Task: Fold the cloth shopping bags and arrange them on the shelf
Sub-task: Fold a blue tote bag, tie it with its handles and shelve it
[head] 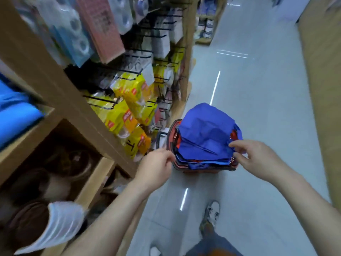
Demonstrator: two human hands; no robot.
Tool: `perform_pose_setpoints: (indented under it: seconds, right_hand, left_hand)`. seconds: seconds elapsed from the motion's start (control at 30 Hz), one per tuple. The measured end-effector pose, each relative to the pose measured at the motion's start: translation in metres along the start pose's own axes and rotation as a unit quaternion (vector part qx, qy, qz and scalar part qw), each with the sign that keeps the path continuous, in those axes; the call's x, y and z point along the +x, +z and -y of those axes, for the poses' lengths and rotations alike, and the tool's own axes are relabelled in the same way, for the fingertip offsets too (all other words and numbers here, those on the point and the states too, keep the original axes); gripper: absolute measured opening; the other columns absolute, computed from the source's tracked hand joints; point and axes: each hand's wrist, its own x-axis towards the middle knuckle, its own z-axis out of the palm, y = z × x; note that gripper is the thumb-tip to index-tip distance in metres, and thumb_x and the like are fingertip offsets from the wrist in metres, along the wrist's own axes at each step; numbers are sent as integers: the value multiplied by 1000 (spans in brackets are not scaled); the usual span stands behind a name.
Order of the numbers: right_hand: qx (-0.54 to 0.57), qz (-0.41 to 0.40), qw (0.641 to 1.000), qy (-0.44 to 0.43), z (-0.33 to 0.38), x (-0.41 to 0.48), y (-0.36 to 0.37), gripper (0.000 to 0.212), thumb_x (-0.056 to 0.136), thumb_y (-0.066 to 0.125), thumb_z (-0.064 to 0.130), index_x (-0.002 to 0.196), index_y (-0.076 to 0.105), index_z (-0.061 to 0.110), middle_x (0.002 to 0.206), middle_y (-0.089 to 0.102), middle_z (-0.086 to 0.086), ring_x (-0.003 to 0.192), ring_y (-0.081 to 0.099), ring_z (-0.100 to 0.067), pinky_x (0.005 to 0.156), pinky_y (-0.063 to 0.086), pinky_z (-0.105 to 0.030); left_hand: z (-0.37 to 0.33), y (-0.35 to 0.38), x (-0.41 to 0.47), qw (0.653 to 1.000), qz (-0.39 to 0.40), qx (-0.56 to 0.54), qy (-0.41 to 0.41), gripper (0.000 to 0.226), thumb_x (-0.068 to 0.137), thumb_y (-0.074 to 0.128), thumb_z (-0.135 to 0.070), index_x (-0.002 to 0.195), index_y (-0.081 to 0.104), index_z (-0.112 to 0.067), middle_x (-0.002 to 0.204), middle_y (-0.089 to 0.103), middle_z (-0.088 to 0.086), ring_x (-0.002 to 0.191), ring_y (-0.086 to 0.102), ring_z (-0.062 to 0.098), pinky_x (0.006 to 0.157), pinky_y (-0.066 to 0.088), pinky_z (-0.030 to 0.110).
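Note:
A heap of blue cloth shopping bags (204, 133) fills a red plastic basket (172, 133) standing on the shop floor. My right hand (258, 157) reaches the near right edge of the top bag, its thumb and fingers at the cloth's rim. My left hand (155, 167) hovers at the basket's near left corner with loosely curled fingers, holding nothing that I can see. Folded blue cloth (16, 115) lies on the wooden shelf (27, 137) at the far left.
Wooden shelving (79, 100) runs along the left, with yellow packets (129, 111) on black hooks and brown items in the lower compartment. The grey tiled aisle (258, 89) stretches ahead. A wooden unit (323, 89) borders the right. My shoe (212, 215) stands on the floor below.

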Motion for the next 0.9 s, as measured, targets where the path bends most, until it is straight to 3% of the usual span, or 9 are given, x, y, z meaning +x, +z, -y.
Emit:
perform_pose_setpoints:
  seconds: [0.23, 0.37, 0.5, 0.57, 0.73, 0.83, 0.9]
  right_hand:
    - [66, 52, 993, 82, -127, 53, 37, 40, 88, 65, 17, 128, 61, 22, 111, 64, -7, 103, 61, -27, 86, 49, -37]
    - [197, 57, 960, 189, -182, 83, 92, 42, 87, 68, 11, 127, 60, 19, 102, 62, -2, 88, 63, -21, 84, 49, -33]
    - [357, 66, 864, 348, -218, 114, 164, 34, 91, 61, 9, 123, 61, 18, 95, 64, -4, 81, 60, -20, 84, 53, -42]
    - [431, 69, 802, 408, -231, 130, 201, 30, 94, 56, 8, 122, 60, 18, 95, 63, -6, 80, 59, -20, 75, 54, -39]
    - [553, 46, 672, 490, -252, 167, 278, 30, 96, 54, 5, 118, 57, 25, 88, 59, -5, 81, 57, -23, 72, 57, -47]
    - [583, 49, 644, 493, -262, 185, 309, 35, 96, 54, 7, 121, 55, 31, 100, 65, -5, 79, 60, -19, 64, 53, -35]
    - [589, 33, 638, 495, -267, 193, 319, 40, 96, 56, 8, 128, 52, 32, 97, 66, -2, 73, 62, -16, 67, 52, -36]
  left_hand:
    - [-12, 124, 100, 992, 84, 21, -93, 26, 87, 53, -14, 101, 73, -23, 106, 71, -2, 101, 63, 22, 80, 45, 31]
    - [-10, 196, 149, 987, 120, 14, -105, 22, 87, 57, -11, 100, 74, -18, 105, 72, 2, 100, 63, 23, 83, 41, 30]
    - [5, 277, 192, 982, 165, 11, -89, 19, 89, 59, -16, 102, 73, -17, 105, 70, 2, 101, 62, 24, 85, 48, 35]
    - [14, 324, 209, 980, 188, 19, -65, 19, 90, 61, -21, 105, 72, -19, 106, 68, 1, 103, 58, 23, 86, 47, 36]
    - [32, 435, 240, 967, 240, 81, 1, 36, 90, 62, -30, 126, 60, -26, 121, 58, -1, 113, 47, 25, 89, 45, 38]
    - [45, 479, 253, 954, 256, 154, 9, 44, 94, 55, -32, 137, 47, -31, 126, 49, 0, 116, 44, 26, 86, 41, 38]
    - [51, 490, 257, 951, 260, 166, 16, 41, 97, 48, -26, 138, 49, -34, 128, 51, -2, 116, 44, 26, 85, 39, 37]
